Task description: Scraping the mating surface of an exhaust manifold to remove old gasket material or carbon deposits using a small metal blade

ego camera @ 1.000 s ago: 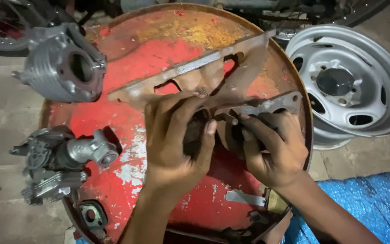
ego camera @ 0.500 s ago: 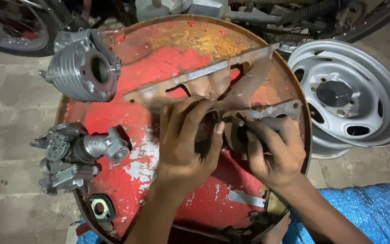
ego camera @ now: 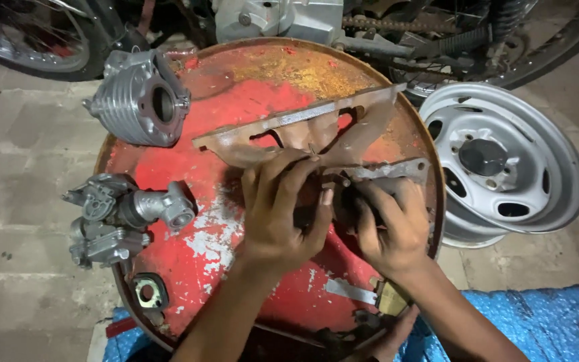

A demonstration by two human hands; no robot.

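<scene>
Gasket sheet [ego camera: 343,131], brown and cut out, lies across the red drum top [ego camera: 189,167]. From overhead, both hands press on its near edge: left hand [ego camera: 279,211] and right hand [ego camera: 387,224] curl around a small dark part [ego camera: 335,201] between them. Finned cylinder [ego camera: 143,99] and carburetor [ego camera: 118,218] sit left; wheel rim [ego camera: 504,161] right.

Both hands [ego camera: 333,214] pressing dark part on red drum top [ego camera: 236,100], finned cylinder [ego camera: 142,97] nearby
</scene>
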